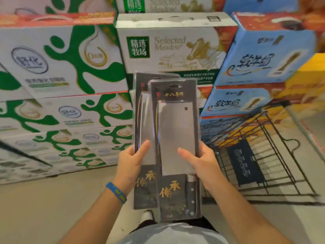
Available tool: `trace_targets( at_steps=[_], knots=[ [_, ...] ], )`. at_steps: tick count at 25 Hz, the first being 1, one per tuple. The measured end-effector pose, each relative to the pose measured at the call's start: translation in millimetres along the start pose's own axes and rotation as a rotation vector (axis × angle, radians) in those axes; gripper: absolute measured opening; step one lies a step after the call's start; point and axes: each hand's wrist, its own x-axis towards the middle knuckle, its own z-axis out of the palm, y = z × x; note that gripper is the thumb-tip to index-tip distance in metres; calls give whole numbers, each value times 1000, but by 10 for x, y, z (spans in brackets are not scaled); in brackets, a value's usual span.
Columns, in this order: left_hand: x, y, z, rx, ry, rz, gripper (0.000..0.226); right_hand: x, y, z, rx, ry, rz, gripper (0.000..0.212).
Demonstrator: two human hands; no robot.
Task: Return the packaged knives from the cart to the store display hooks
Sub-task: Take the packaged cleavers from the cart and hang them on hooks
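Pinching left pack (144,120) in left hand (131,164), right pack (176,131) in right hand (200,164), thumbs (145,147) in front. Likely carrying them, needing to find hooks next.

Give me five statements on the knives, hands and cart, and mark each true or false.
1. The left hand grips the rear knife package. True.
2. The front knife package hangs on a display hook. False: the right hand holds it, and no hook shows.
3. The wire cart stands on the person's right. True.
4. The blue wristband is on the right wrist. False: it is on the left wrist.
5. Stacked cartons fill the background. True.
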Motion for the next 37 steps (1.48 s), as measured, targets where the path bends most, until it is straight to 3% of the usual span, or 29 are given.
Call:
trace_targets(
  at_steps=[3, 6, 13, 18, 25, 31, 35, 37],
  knots=[
    [240, -16, -4, -78, -62, 3, 56, -269, -31, -270, 109, 299, -49, 31],
    [427, -2, 234, -73, -178, 15, 54, -729, -106, -653, 57, 557, -127, 38],
    [-233, 293, 1702, 76, -642, 125, 55, -2125, -161, -1598, 32, 1171, -207, 19],
    [-1384, 588, 2778, 89, -951, 252, 75, -3309, -312, -2218, 93, 1411, -328, 19],
    [-3386, 521, 4149, 9, -1188, 302, 35, -5134, -213, -3166, -6, 1655, -398, 9],
    [-4678, 230, 4882, 88, -1346, 226, 66, -6399, 44, -3664, -8, 1824, -351, 13],
    [-5529, 190, 5251, 79, -1491, 292, 35, -7020, 162, -3834, 15, 1982, -336, 26],
    [-5924, 102, 5397, 81, -1574, 302, 31, -7275, 250, -3847, 51, 2036, -343, 29]
  ],
)
